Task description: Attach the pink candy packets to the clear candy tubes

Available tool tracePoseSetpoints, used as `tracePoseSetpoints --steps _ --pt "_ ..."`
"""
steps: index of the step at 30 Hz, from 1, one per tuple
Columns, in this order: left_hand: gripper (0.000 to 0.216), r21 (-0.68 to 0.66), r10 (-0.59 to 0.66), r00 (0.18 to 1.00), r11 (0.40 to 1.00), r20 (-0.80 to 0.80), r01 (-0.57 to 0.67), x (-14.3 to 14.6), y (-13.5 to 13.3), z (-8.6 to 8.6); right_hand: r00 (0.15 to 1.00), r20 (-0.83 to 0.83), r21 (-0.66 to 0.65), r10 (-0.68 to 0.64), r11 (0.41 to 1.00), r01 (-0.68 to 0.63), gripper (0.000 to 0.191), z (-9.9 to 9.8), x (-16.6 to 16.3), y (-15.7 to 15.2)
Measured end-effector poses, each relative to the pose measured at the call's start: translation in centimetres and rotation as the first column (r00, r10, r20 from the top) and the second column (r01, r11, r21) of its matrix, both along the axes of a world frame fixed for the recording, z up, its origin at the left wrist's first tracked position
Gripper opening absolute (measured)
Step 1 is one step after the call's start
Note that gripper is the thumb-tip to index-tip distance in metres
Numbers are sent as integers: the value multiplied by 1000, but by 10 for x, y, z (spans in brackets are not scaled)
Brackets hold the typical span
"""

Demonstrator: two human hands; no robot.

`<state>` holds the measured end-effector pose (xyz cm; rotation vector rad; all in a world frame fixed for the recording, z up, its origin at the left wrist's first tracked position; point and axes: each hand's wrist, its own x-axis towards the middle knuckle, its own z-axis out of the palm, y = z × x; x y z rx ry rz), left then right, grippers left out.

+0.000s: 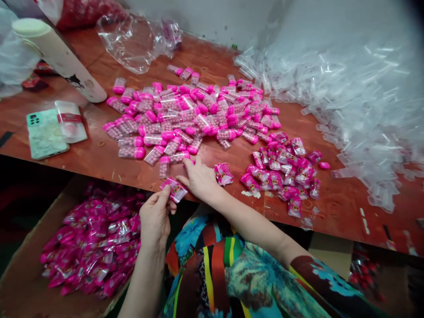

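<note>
To the back left of the tube heap, on the red-brown tabletop, stands a pale bottle. Left of the heap lie a phone and a clear pouch overlapping its edge. Below the heap, on its left, a cardboard box holds many pink packets. The left hand is just in front of the heap, its thumb and fingers pinching a flat pink wrapper. The right hand reaches the heap's near edge; whether its fingers grasp a tube I cannot tell. Beside that hand, in front of the heap, lies a loose packet. Right of the heap sit more packets, then piled clear tubes.
</note>
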<state>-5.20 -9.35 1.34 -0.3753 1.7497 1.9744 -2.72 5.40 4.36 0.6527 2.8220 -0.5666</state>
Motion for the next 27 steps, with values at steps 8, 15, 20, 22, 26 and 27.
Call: tracePoseSetpoints --steps 8,15,20,22,26,27 --pt "57 93 88 993 991 76 -95 -1 22 9 912 -372 -361 -174 932 31 48 -19 28 17" --pt "58 135 60 997 989 55 -67 8 53 18 715 -154 -982 -682 187 -33 48 -21 63 30" --pt "57 196 -78 994 979 78 62 23 73 20 673 -134 -990 -727 122 -65 68 -18 70 30" --pt "57 213 -162 982 967 100 138 28 77 19 658 -150 -988 -738 137 -71 67 -18 73 36" --pt "56 228 -223 966 955 130 189 32 83 21 618 -157 -987 -770 134 -83 63 -20 83 48" --pt "56 225 -206 969 959 137 172 32 85 22 601 -163 -987 -783 138 -88 59 -19 86 49"
